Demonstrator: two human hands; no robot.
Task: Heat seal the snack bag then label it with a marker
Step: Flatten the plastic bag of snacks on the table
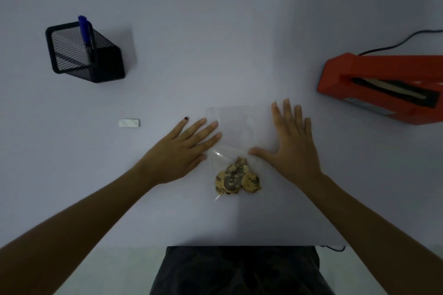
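Where the table [215, 31] shows in the head view, a clear bag [242, 132] lies flat near its front edge, directly ahead of the person. Cookies [236, 178] sit bunched at the bag's near end; the far end is empty and spread flat, and whether it is open or sealed cannot be told.

The left hand [179, 151] lies palm down with fingers [206, 129] spread, their tips touching the bag's left edge. The right hand [290, 143] lies palm down on the bag's right side, fingers extended away from the person and thumb [257, 152] pointing inward across the film just beyond the cookies. Both hands are flat and open; neither grasps anything. The hands are apart, with the bag's empty middle between them.

The sealer [383, 86], an orange unit, stands at the right edge of the table, well apart from the bag, with a dark strip visible along its body. A black cord [395, 44] runs from behind it off to the right.

A black mesh holder [81, 55] stands at far left, with a blue marker [85, 31] upright in it, cap end up. A small white block [129, 123] lies on the table between the holder and the left hand, touching neither.
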